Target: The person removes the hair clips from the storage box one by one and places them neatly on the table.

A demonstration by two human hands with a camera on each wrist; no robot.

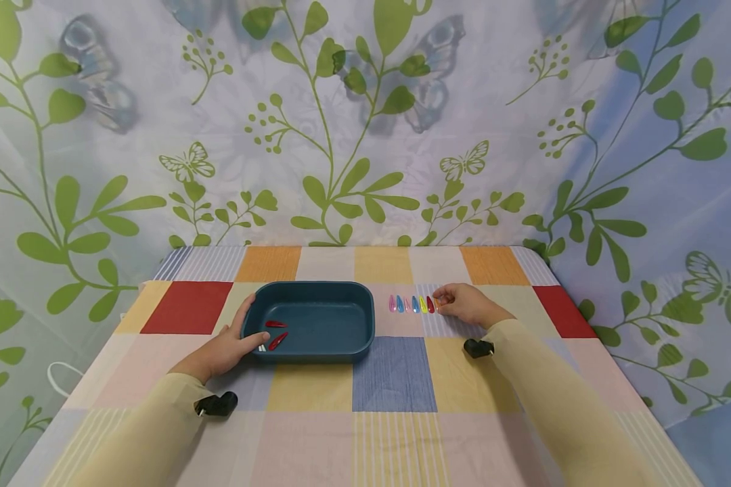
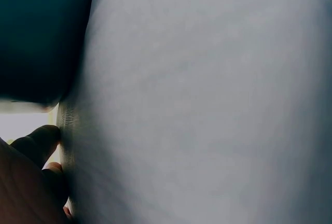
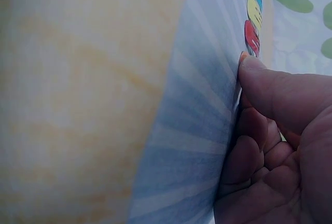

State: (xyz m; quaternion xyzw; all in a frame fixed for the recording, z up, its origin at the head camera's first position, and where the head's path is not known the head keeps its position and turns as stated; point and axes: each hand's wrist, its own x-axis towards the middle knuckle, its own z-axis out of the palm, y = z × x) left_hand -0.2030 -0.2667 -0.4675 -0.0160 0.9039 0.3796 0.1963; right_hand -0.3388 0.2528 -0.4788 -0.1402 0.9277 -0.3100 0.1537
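A dark teal rectangular tray (image 1: 311,356) sits on the patchwork cloth, with two red snap hair clips (image 1: 277,341) lying in its left part. My left hand (image 1: 222,348) holds the tray's left side, its thumb over the rim near the front corner. To the right of the tray runs a row of snap hair clips (image 1: 415,304) in pink, blue, yellow and red, standing side by side. At the row's right end my right hand (image 1: 466,304) pinches an orange hair clip (image 3: 243,56) against the cloth. Fingers and thumb hide most of that clip.
The patchwork tablecloth (image 1: 396,379) covers the table up to a leaf-patterned curtain (image 1: 353,135) behind it. Black wrist cameras (image 1: 217,404) sit on both sleeves. A white cable loop (image 1: 57,379) hangs at the table's left edge.
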